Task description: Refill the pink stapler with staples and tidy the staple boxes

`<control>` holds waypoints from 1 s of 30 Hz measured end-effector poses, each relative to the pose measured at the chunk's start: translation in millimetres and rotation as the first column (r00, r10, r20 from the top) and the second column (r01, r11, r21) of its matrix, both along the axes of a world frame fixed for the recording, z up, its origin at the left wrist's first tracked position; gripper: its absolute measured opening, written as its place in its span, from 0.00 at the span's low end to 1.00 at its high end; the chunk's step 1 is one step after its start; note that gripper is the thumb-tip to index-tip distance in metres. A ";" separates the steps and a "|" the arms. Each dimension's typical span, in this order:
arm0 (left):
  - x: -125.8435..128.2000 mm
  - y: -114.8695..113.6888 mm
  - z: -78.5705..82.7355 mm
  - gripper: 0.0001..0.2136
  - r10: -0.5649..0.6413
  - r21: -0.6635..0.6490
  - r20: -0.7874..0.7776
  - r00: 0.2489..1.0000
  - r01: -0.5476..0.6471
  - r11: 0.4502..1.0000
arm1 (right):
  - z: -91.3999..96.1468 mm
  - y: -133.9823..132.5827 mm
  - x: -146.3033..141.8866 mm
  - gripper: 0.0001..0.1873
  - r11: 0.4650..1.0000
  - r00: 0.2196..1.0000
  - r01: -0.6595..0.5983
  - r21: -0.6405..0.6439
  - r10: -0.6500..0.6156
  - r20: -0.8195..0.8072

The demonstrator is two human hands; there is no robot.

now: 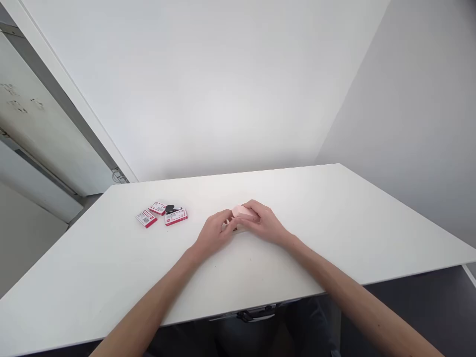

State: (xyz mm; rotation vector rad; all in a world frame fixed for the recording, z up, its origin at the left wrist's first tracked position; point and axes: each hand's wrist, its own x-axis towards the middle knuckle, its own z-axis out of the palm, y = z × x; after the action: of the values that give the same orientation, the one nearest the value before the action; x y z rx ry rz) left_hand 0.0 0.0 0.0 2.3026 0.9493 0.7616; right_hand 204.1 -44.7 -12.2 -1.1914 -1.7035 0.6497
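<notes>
A white wall (223, 89) rises beyond the fingers; a white table (316, 218) spreads beneath them. The right hand (267, 223) has its fingers bent around a pink object (244, 212), between both hands above the table. The left hand (216, 229) curls half-closed at its near end; whether it grips, I cannot tell. Left of the fingers lie three red-and-white boxes (176, 217), contents hidden, labels too small to read, and a black piece (170, 208).

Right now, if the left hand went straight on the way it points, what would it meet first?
The pink object, right at the fingertips of the left hand; they may be touching it, as depth is unclear. Just past it comes the right hand.
</notes>
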 end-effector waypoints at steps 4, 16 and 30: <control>-1.0 0.7 1.3 0.19 -0.012 -0.096 0.060 0.998 0.018 0.995 | 7.5 -4.7 -1.8 0.18 0.993 0.996 -0.040 -0.110 0.031 -0.086; -2.2 0.9 8.5 0.15 -0.027 0.000 -0.007 1.000 0.027 1.000 | 11.5 -0.7 6.5 0.20 0.934 0.920 -0.233 -0.272 0.121 -0.373; -3.9 8.4 -7.3 0.14 -0.064 0.082 -0.092 0.994 0.071 0.994 | 4.6 8.3 11.4 0.15 0.927 0.765 -0.336 -0.166 0.166 -0.623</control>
State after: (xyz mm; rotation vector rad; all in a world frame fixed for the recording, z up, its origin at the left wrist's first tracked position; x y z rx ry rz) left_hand -3.9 8.4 -7.3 2.4477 0.8884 0.6887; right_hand 215.5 -36.4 -7.6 -0.7965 -1.2504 1.3138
